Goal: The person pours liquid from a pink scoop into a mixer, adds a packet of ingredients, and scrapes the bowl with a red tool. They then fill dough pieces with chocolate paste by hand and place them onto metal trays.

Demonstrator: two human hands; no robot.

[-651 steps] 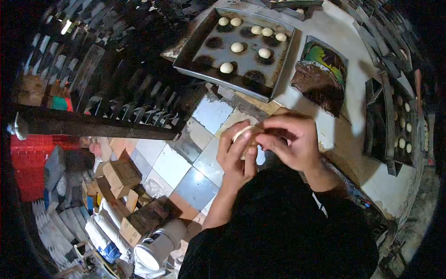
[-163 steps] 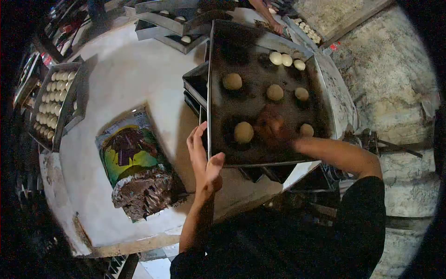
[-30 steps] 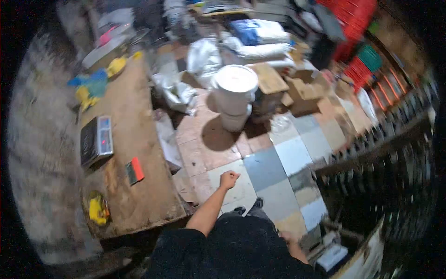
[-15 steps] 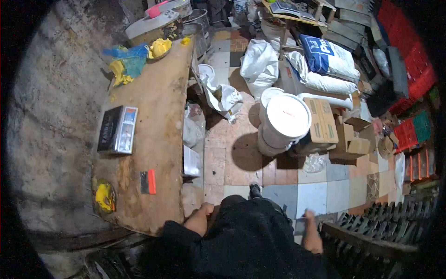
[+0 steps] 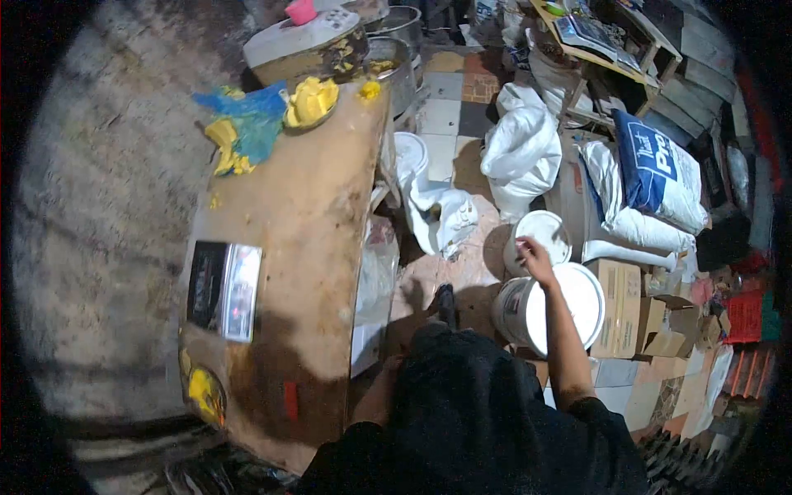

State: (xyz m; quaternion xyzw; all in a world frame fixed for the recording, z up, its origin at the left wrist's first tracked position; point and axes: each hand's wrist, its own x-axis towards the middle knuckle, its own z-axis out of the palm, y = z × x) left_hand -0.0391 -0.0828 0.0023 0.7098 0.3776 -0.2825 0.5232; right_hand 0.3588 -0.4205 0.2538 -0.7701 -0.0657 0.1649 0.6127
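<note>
My right hand [image 5: 536, 261] reaches forward over two white lidded buckets, its fingers apart and nothing visible in them. It overlaps the rim of the far bucket [image 5: 548, 235], and the forearm passes over the near bucket [image 5: 582, 309]. My left hand [image 5: 391, 371] hangs low in shadow beside the wooden table [image 5: 309, 214], its fingers hidden. On the table near that side lie a red-edged flat tool [image 5: 290, 401] and a black-and-silver box [image 5: 239, 290].
Yellow blocks [image 5: 311, 101] and a blue plastic sheet [image 5: 254, 124] lie at the table's far end. A white sack [image 5: 520, 148] stands ahead. Cardboard boxes [image 5: 617, 305] and a blue-and-white sack [image 5: 660, 169] are on the right. A white cloth-like bag [image 5: 441, 219] droops near the table.
I have stepped forward along the table. My right hand has swung up from my side and out over the buckets. My left hand stays low by the table edge.
</note>
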